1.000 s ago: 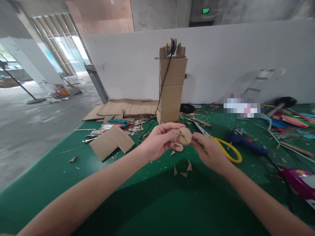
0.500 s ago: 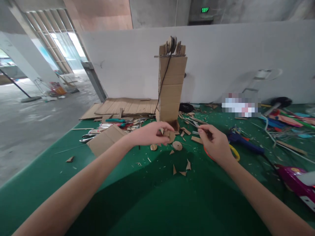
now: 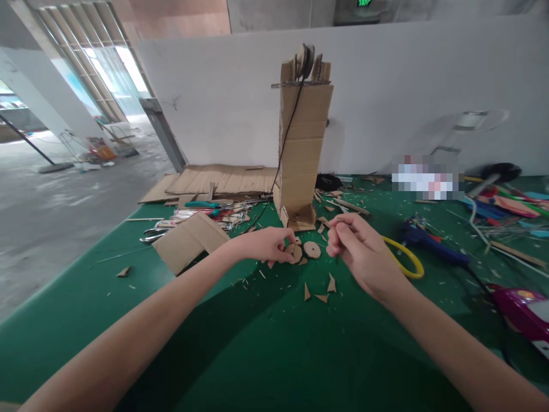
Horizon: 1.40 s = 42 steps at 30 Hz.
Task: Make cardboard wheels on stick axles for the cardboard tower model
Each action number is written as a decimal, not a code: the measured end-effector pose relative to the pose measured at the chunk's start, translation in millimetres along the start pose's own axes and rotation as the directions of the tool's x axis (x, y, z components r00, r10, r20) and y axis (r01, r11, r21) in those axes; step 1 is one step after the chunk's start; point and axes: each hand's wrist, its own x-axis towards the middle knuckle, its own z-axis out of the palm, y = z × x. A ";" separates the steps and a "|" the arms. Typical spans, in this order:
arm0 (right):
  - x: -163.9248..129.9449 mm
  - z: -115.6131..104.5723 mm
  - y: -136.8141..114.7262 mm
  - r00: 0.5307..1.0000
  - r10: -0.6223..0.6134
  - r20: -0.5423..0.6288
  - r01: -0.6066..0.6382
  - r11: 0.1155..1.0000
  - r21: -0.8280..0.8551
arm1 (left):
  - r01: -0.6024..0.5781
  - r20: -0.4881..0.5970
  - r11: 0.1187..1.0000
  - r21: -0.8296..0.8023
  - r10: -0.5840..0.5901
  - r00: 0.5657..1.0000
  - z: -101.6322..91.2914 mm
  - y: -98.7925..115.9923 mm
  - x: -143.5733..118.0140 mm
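My left hand (image 3: 263,245) rests low on the green table (image 3: 274,355), its fingertips pinched on a small round cardboard disc (image 3: 295,253). A second cardboard disc (image 3: 311,249) lies flat just to the right of it. My right hand (image 3: 362,254) hovers right of the discs with its fingers pinched together on what looks like a thin stick (image 3: 342,225); the item is mostly hidden. Behind the right hand lie yellow-handled scissors (image 3: 405,260). A tall cardboard tower (image 3: 302,143) stands just beyond both hands.
A black cord runs down from a wheel (image 3: 305,59) on top of the tower. Cardboard scraps (image 3: 319,289) lie near the hands. A folded cardboard piece (image 3: 189,240), hand tools (image 3: 201,207) and flat cardboard sheets (image 3: 223,182) lie left. A blue glue gun (image 3: 431,245) and a purple object (image 3: 518,312) lie right.
Both hands held one disc together in the air a second ago. The left hand has since gone down to the table onto a disc; the right hand reached toward the scissors and drew back, pinched.
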 end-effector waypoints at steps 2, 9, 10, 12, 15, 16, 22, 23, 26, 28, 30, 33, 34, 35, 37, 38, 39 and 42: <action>3.5 6.3 -7.9 0.998 0.063 0.030 -0.068 0.978 0.198 | -0.003 -0.013 0.999 0.049 0.003 1.000 0.5 0.4 0.0; 35.8 32.5 -3.8 0.982 0.070 0.177 -0.147 0.869 0.472 | 0.082 -0.097 0.948 0.309 -0.054 0.994 2.8 5.9 0.1; 40.3 38.2 3.3 0.982 0.075 0.173 -0.153 0.853 0.500 | 0.097 -0.103 0.942 0.321 -0.067 0.992 2.8 5.8 0.3; 47.3 48.5 19.6 0.979 0.099 0.180 -0.179 0.842 0.509 | 0.114 -0.102 0.932 0.344 -0.084 0.991 2.6 4.7 0.8; 52.7 57.5 40.0 0.977 0.101 0.189 -0.181 0.861 0.475 | 0.108 -0.095 0.921 0.374 -0.077 0.992 1.8 2.1 1.9; 53.3 58.7 44.2 0.977 0.098 0.188 -0.178 0.864 0.471 | 0.111 -0.096 0.920 0.376 -0.080 0.992 1.4 1.3 2.3; 52.2 57.6 49.1 0.979 0.088 0.187 -0.169 0.860 0.481 | 0.068 -0.071 0.964 0.258 -0.051 0.996 -1.8 -1.8 3.0; 52.0 57.3 48.7 0.978 0.089 0.190 -0.171 0.859 0.483 | 0.057 -0.074 0.970 0.237 -0.041 0.996 -2.1 -2.3 3.1; 51.4 57.3 48.6 0.977 0.089 0.196 -0.175 0.859 0.481 | 0.044 -0.086 0.974 0.224 -0.025 0.996 -1.9 -4.2 3.7; 51.1 58.0 49.7 0.976 0.087 0.198 -0.172 0.865 0.471 | 0.048 -0.082 0.973 0.224 -0.030 0.996 -1.2 -5.7 4.5; 51.0 59.0 51.0 0.976 0.083 0.201 -0.168 0.876 0.453 | 0.055 -0.079 0.974 0.219 -0.038 0.996 -0.5 -7.2 5.2; 50.9 60.9 52.7 0.975 0.075 0.208 -0.157 0.897 0.412 | 0.063 -0.085 0.975 0.212 -0.046 0.995 0.0 -8.8 5.9; 50.8 61.6 53.1 0.975 0.070 0.210 -0.151 0.906 0.396 | 0.067 -0.088 0.975 0.210 -0.049 0.995 0.1 -9.0 5.9; 50.5 62.2 53.4 0.975 0.065 0.210 -0.142 0.915 0.378 | 0.072 -0.090 0.976 0.207 -0.055 0.994 0.1 -9.1 5.9; 49.4 63.2 54.3 0.977 0.048 0.209 -0.118 0.934 0.337 | 0.079 -0.089 0.978 0.195 -0.062 0.994 0.4 -9.0 5.9; 48.7 63.4 54.9 0.978 0.036 0.207 -0.101 0.944 0.313 | 0.071 -0.087 0.980 0.186 -0.056 0.995 0.7 -8.8 5.9; 48.0 63.4 55.7 0.978 0.023 0.207 -0.083 0.954 0.287 | 0.059 -0.085 0.982 0.177 -0.044 0.995 1.0 -8.7 5.9; 46.5 62.6 58.9 0.977 -0.013 0.213 -0.031 0.979 0.201 | 0.025 -0.096 0.987 0.160 -0.009 0.995 2.3 -8.7 6.2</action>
